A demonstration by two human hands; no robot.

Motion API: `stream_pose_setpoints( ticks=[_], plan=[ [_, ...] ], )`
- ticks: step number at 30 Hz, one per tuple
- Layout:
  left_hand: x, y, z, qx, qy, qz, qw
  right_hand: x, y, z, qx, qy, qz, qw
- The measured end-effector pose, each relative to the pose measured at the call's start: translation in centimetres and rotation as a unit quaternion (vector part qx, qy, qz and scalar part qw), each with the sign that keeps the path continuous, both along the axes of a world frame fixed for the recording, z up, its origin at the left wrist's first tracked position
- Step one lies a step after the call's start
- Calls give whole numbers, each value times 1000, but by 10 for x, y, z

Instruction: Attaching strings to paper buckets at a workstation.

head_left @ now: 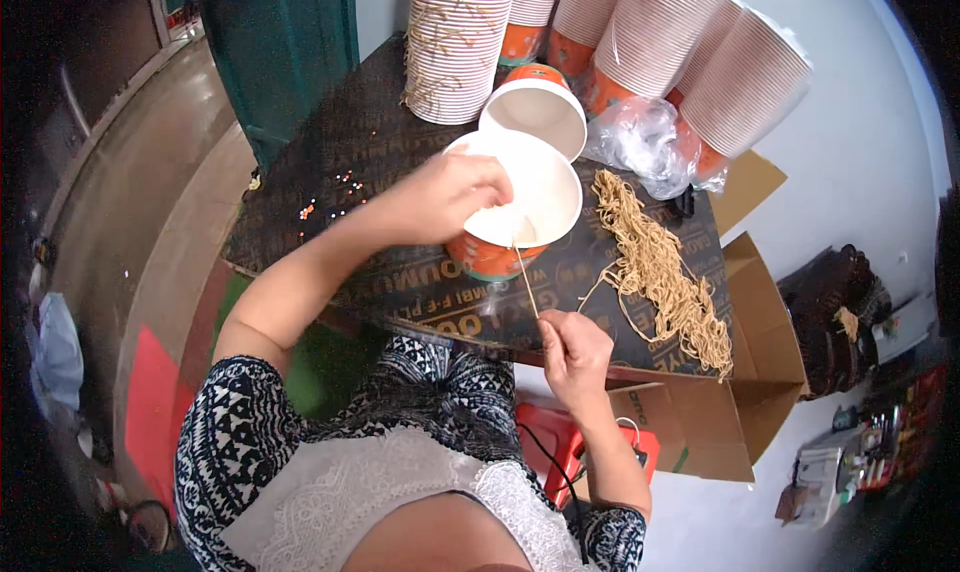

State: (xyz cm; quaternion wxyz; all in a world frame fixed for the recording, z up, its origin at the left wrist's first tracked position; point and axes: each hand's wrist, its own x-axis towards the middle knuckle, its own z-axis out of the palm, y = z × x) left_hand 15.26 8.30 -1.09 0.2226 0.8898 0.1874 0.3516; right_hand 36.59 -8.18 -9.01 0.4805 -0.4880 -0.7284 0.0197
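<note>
A white-lined orange paper bucket [553, 187] stands near the front edge of the dark table. My left hand [452, 200] reaches over its left rim, fingers curled down into the mouth; what they grip is hidden. A tan string [528, 284] runs taut from the bucket's front rim to my right hand [578, 357], which pinches it at the table edge. A second paper bucket [540, 120] lies tilted just behind the first, its white inside showing. To the right of my hands spreads a loose heap of tan strings [660, 272], some trailing toward my right hand.
A tall stack of buckets with strings hanging off it [455, 57] rises at the back. More stacks in clear plastic [745, 87] stand beside it. Small coloured beads [307, 210] are scattered on the table [370, 282] at left. Right of the table are cardboard boxes [765, 322].
</note>
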Motion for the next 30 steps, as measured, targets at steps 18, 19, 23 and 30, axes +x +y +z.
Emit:
stream_pose_setpoints(
  ticks=[18,19,23,30],
  plan=[
    [23,-63,3,178,243,140,943,26,-47,57,-135,373,69,915],
    [38,-66,0,114,242,162,950,22,-42,57,-153,392,80,904],
    [74,-61,-3,173,-110,128,970,6,-20,62,-197,557,134,795],
    [54,-108,-31,-22,-182,71,981,-7,12,53,-146,666,230,694]
  ],
)
